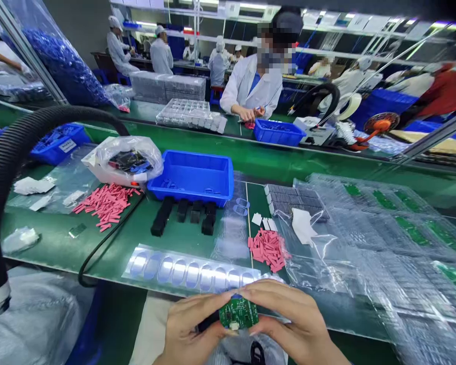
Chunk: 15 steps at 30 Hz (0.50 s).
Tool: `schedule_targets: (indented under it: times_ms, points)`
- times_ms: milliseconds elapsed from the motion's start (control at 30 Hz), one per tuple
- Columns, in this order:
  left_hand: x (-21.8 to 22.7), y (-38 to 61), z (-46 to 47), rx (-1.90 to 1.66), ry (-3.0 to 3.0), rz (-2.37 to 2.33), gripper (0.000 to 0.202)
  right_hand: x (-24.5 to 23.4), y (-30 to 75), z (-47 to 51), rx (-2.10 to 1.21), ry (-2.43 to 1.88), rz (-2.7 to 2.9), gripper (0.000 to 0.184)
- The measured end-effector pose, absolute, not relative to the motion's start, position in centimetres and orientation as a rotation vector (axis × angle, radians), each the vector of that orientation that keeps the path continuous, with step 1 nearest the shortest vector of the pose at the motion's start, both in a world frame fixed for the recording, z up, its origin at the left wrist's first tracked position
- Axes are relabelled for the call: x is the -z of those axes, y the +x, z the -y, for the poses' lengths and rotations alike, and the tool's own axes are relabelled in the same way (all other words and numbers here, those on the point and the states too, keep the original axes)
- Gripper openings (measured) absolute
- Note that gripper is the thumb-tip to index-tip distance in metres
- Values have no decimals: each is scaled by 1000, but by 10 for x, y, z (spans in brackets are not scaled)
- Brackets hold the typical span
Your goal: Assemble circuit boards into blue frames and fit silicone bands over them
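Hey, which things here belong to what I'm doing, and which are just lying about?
In hand: green circuit board, held between left hand and right hand.
Probably just lying about: blue bin, pink strips, black hose.

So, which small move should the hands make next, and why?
Perhaps move the board forward, fully over the table: the left hand and right hand grip it from both sides near the table's front edge, where a slip might drop it.

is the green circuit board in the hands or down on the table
In hand: the left hand and right hand hold the green circuit board between them, fingers at its upper edge, thumbs at its lower edge.
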<state>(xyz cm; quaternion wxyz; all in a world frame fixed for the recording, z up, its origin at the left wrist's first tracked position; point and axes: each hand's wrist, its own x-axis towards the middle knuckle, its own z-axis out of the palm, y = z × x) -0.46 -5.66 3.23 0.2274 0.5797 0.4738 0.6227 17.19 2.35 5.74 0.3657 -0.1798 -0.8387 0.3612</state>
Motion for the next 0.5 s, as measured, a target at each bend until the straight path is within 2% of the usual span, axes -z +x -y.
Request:
schedule_targets:
  times_ms: [233, 367, 500]
  points:
    - [12, -26, 30, -1293, 1483, -1660, 44, -47, 174, -113, -611, -873, 2336, 33]
    - [29, -31, 23, -1137, 1474, -1700, 41, -43, 171, -197, -398, -1143, 2338, 22]
    - [29, -32, 26, -1140, 1410, -1727, 44, -27, 171, -258, -112, -1413, 2175, 33]
